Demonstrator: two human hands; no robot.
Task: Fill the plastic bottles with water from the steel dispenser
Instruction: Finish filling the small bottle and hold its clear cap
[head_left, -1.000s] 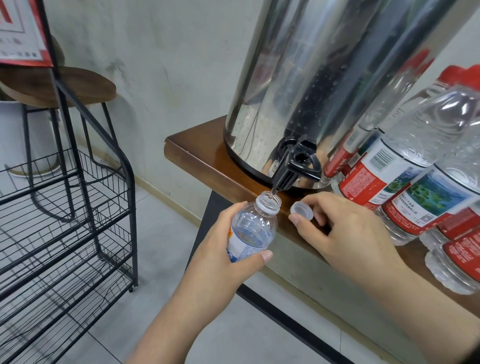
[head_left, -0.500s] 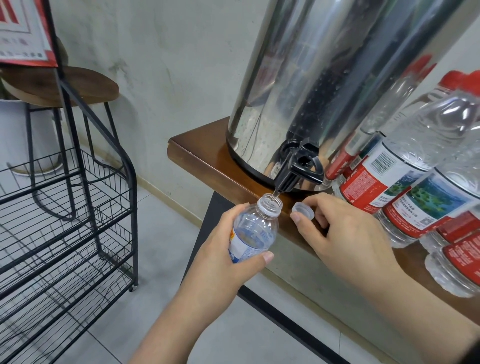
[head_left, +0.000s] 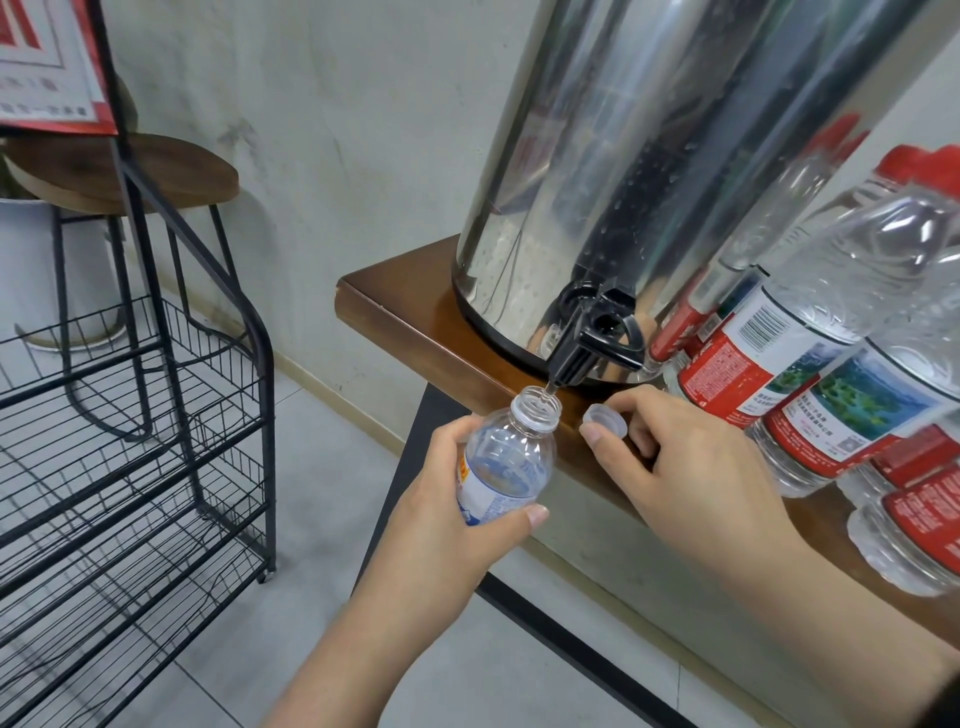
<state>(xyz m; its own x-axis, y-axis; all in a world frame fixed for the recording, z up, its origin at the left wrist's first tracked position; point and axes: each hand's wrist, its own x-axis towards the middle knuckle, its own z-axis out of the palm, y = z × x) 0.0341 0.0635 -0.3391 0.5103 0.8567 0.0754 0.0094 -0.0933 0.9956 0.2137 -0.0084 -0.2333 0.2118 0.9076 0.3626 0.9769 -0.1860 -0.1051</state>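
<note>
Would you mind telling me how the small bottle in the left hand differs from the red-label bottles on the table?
The small bottle is uncapped; the red-label bottles carry red caps. It is smaller, with a blue-and-white label, not red. It is held under the tap by the left hand; they rest on the table. All are clear plastic.

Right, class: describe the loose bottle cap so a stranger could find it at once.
Find the steel dispenser on the wooden table. Below its black tap, the right hand pinches the cap. Unlike the red caps nearby, it is small, clear and off its bottle.
</note>
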